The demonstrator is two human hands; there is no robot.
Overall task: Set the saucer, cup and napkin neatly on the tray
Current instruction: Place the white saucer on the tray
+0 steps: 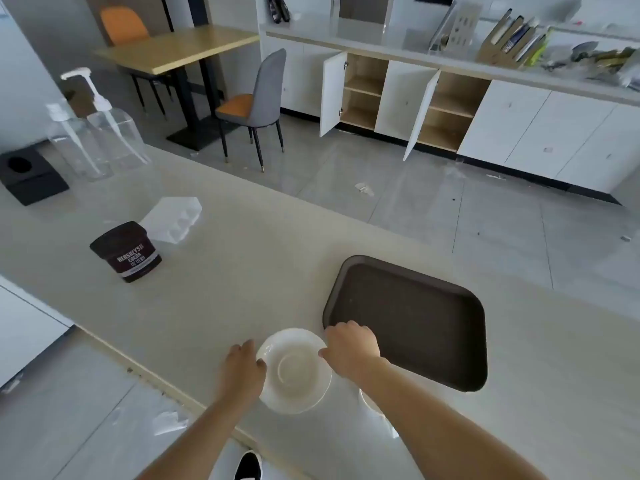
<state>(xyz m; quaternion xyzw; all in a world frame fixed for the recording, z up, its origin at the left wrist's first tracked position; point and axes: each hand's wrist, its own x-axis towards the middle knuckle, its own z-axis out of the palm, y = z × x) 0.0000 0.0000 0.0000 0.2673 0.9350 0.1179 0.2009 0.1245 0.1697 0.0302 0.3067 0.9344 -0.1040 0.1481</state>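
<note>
The saucer (294, 370) lies on the counter (242, 271) near its front edge, just beside the tray's (415, 323) near left corner, and sits between the two hands. The left hand (242, 370) is at the saucer's left rim, fingers curled around that edge and touching it. The right hand (351, 348) is at the right rim, its fingertips (323, 353) pinching the edge while the back of the hand overlaps the tray's left rim. Both hands are closed on the saucer; whether it is lifted off the counter or resting there cannot be told.

The tray is bare, dark brown, set with its long side angled toward the counter's far edge. Under the right forearm a white rounded shape (370, 401) peeks out near the front edge; it may be the cup, but too little shows to tell. A folded white napkin (173, 218) lies well apart, toward the counter's far left, just behind a cocoa tub (128, 252). Farther left stand two clear pump bottles (104, 133) and a black box (29, 178).
</note>
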